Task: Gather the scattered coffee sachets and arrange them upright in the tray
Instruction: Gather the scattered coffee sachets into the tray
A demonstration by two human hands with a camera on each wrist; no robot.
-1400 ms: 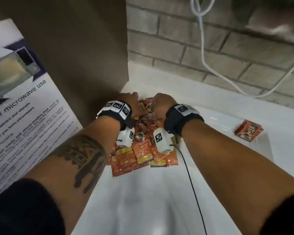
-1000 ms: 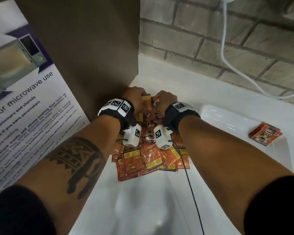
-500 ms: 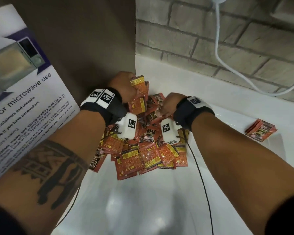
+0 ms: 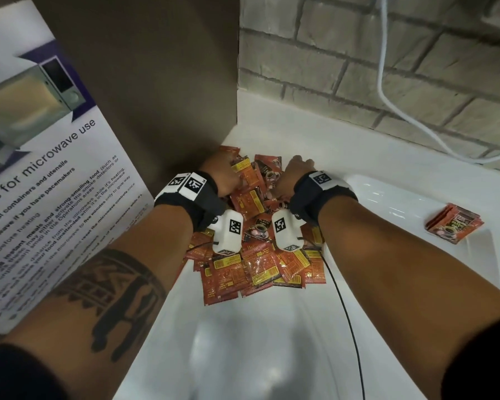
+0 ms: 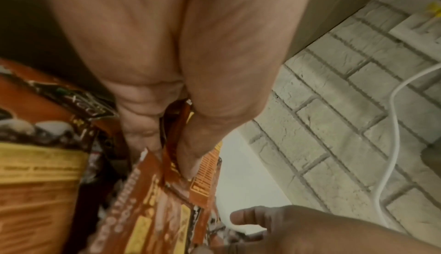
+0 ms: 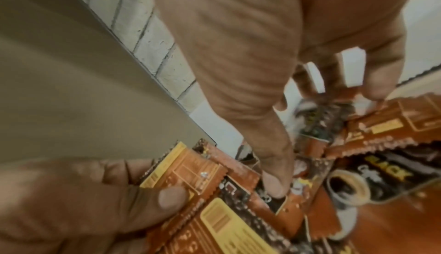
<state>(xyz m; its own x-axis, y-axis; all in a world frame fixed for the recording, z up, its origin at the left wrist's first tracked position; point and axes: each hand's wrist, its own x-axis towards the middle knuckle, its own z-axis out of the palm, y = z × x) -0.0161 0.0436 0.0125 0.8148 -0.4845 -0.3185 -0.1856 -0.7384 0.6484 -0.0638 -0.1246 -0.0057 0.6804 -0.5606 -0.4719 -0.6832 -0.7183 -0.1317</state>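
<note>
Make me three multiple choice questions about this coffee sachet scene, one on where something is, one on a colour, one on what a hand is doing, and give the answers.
1. Where does the small separate stack of red-orange coffee sachets lie?
A. On the white counter to the right of the big pile
B. On the microwave poster
C. On top of the big pile

2. What colour is the cable hanging down the grey brick wall?
A. Black
B. White
C. Red

3. What is the left hand doing?
A. Resting flat on the white counter
B. Pointing at the poster
C. Gripping a bunch of sachets

Answers:
1 A: the head view shows the stack alone on the white counter, apart from the pile of red-orange sachets.
2 B: the cable shows white against the bricks.
3 C: the left wrist view shows thumb and fingers pinched on sachet edges.
</note>
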